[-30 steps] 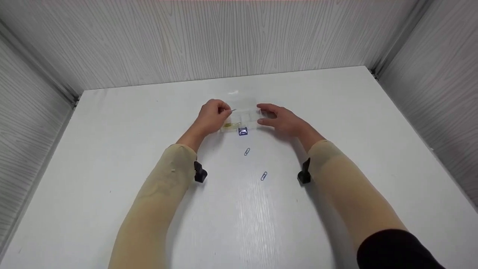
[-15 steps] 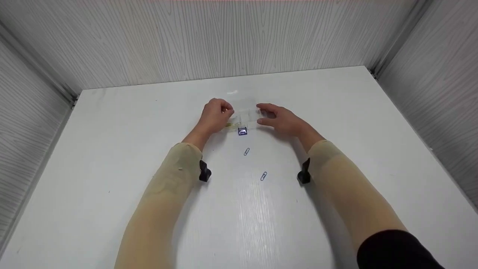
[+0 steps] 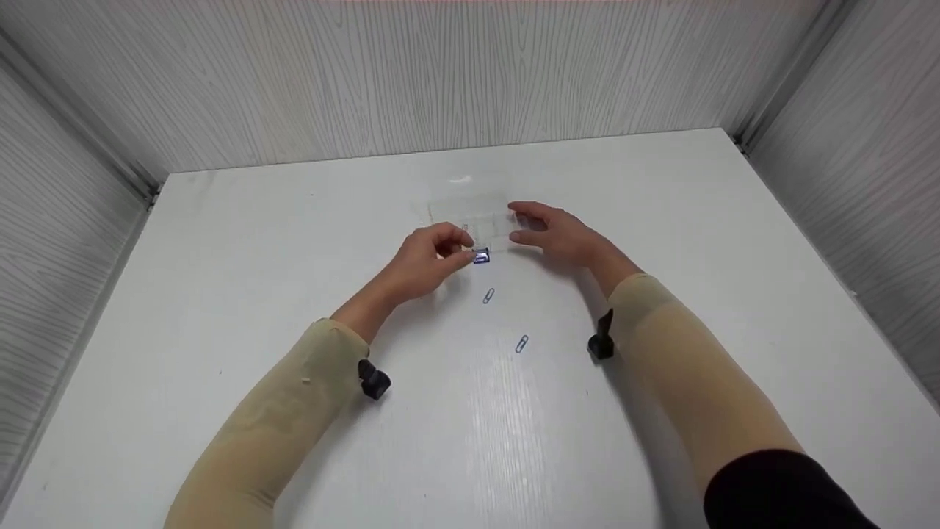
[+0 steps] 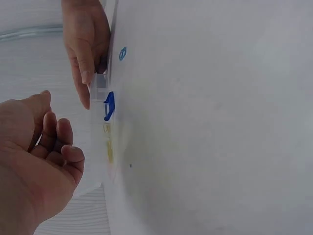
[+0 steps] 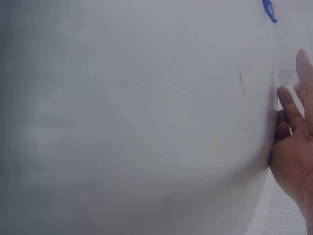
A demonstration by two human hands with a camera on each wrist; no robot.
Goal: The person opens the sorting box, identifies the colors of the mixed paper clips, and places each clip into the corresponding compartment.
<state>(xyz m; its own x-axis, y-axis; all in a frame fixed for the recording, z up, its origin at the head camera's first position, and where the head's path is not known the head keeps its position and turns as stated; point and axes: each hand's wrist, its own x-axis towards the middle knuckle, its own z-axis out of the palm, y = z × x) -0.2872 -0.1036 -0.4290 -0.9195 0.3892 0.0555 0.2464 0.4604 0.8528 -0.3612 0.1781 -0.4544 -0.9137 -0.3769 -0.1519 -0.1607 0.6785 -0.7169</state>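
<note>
A clear plastic compartment box [image 3: 502, 226] stands with its lid [image 3: 468, 207] raised at the back. On its front is a blue latch [image 3: 481, 256], and yellow pieces [image 4: 109, 151] show inside its left part. My left hand [image 3: 432, 261] hovers by the front left of the box, thumb and fingers apart, with nothing between them; it hides that corner in the head view. The right hand [image 3: 558, 234] steadies the box's right end between thumb and fingers. A small paper clip [image 3: 465, 227] shows inside, behind the left fingertips.
Two blue paper clips lie on the white table in front of the box, one nearer the box [image 3: 488, 296] and one closer to me [image 3: 521, 344]. Pale wood-grain panels [image 3: 470, 73] border the table at the back and sides.
The left hand held a paper clip over the box, let it go inside, and has drawn back toward the front left, its fingers parting. The right hand has stayed at the box's right end.
</note>
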